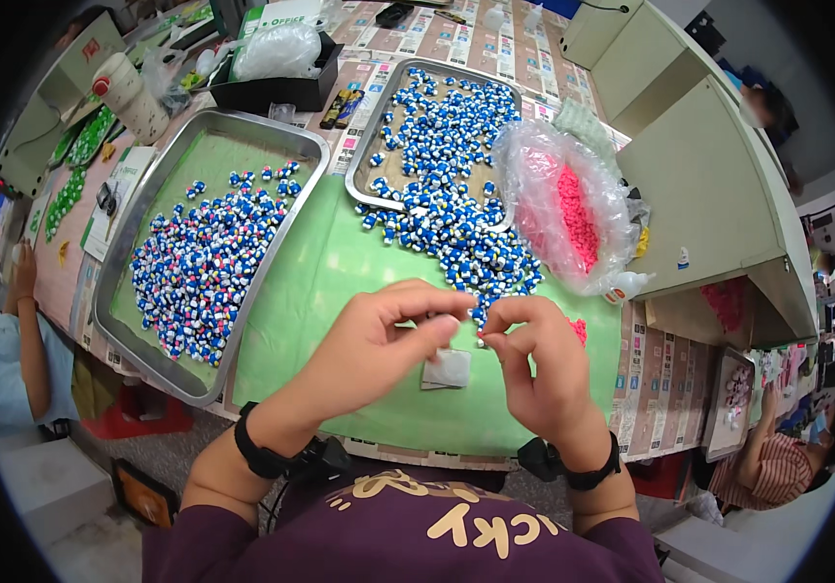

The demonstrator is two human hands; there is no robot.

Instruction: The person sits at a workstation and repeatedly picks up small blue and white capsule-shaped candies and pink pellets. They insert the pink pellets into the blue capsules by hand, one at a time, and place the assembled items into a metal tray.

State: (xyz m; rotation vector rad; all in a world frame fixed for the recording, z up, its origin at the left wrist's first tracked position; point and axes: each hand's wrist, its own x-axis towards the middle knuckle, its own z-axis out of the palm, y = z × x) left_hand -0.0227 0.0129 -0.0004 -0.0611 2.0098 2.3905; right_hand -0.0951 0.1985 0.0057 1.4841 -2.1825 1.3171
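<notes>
My left hand [383, 335] is over the green mat [291, 321], thumb and forefinger curved close together. Whatever is between them is too small to make out. Just to its right, my right hand [544, 364] pinches with thumb and forefinger; what it grips is hidden. Right behind the fingertips ends a heap of small blue-and-white figure-like pieces [481, 255], spilling from a metal tray [354, 160]. Below the fingers lies a small whitish square pad [449, 369]. A few pink bits [579, 331] show beside my right hand.
At left, another metal tray [106, 301] holds many blue-and-white pieces with pink spots. A clear plastic bag [524, 185] of pink bits lies at right, near a small white bottle [628, 285] and a pale cabinet [709, 185]. A black box [277, 94] stands behind. Other people sit on both sides.
</notes>
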